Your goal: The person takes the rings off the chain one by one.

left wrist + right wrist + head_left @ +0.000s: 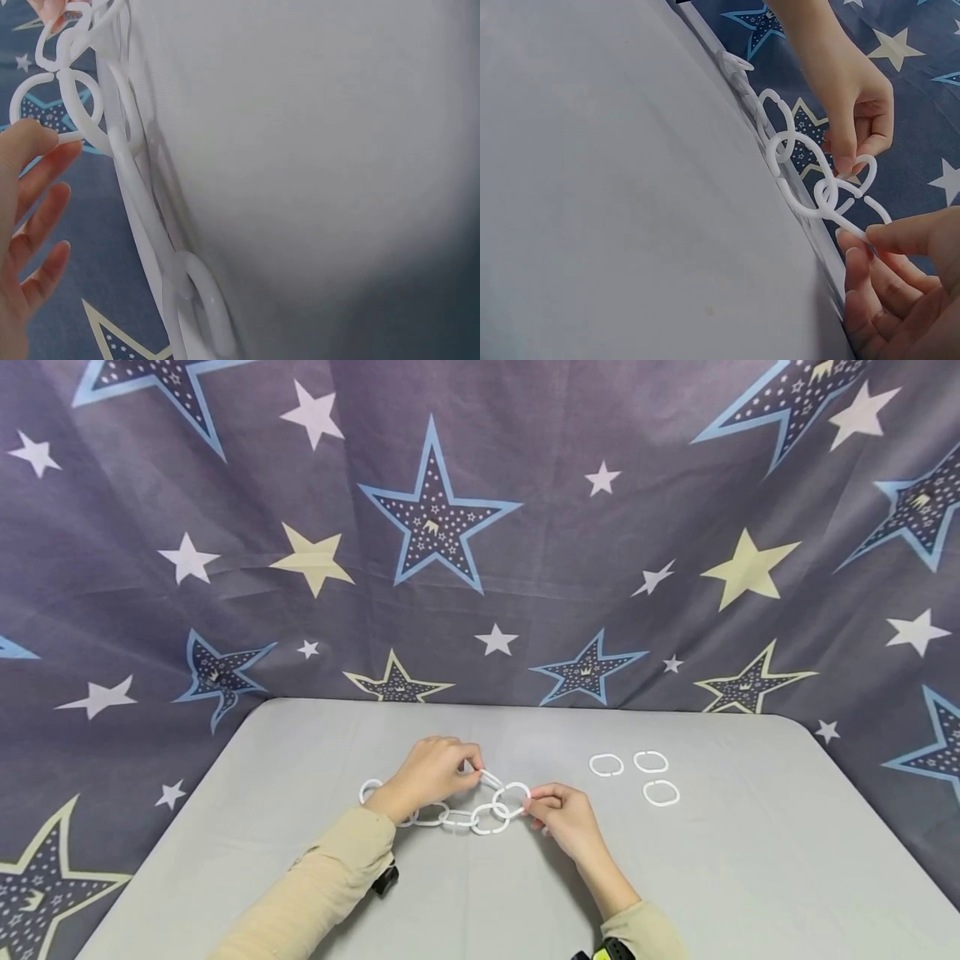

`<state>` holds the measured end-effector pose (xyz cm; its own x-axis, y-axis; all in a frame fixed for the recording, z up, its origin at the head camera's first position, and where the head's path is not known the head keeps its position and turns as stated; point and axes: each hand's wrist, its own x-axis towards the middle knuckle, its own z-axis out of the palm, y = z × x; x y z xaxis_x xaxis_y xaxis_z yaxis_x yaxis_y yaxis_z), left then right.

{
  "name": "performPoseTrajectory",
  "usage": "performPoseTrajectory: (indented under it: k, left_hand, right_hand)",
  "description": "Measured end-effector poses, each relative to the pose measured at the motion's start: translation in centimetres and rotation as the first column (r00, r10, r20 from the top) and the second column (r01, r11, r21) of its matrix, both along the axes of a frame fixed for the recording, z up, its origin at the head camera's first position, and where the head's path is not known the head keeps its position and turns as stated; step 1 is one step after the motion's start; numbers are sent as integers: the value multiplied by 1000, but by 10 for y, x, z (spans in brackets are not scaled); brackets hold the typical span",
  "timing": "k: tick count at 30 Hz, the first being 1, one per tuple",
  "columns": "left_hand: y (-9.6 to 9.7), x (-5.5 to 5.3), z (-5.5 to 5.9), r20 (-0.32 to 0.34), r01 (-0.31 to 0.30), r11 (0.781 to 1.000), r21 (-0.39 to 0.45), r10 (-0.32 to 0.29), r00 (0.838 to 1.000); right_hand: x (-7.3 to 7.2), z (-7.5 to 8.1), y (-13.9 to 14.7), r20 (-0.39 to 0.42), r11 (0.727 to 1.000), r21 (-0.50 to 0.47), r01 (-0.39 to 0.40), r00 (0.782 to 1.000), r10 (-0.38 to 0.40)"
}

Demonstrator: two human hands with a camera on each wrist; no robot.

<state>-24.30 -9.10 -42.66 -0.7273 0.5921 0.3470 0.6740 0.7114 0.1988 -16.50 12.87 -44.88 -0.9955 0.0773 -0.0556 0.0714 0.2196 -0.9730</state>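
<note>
A chain of white plastic links runs leftward over the grey table, partly hidden behind the left forearm. My left hand pinches a white link between thumb and fingertips, just above the chain. With thumb and index finger, my right hand pinches the chain's end link, which has a small gap in its loop. In the right wrist view the left hand's link crosses that end link. The left wrist view shows the left hand with its other fingers loosely bent.
Three loose white links, among them one link apart from a closer pair, lie on the table to the right. A dark curtain with a star print hangs behind the table's far edge.
</note>
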Motion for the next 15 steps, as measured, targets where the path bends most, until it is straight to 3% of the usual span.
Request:
performPoseTrajectory:
  k: [15]
  left_hand:
    - [6,-7,6,76,-31,999,10,30,997]
  right_hand:
    - [0,0,1,-13,1000,3,-12,1000,12]
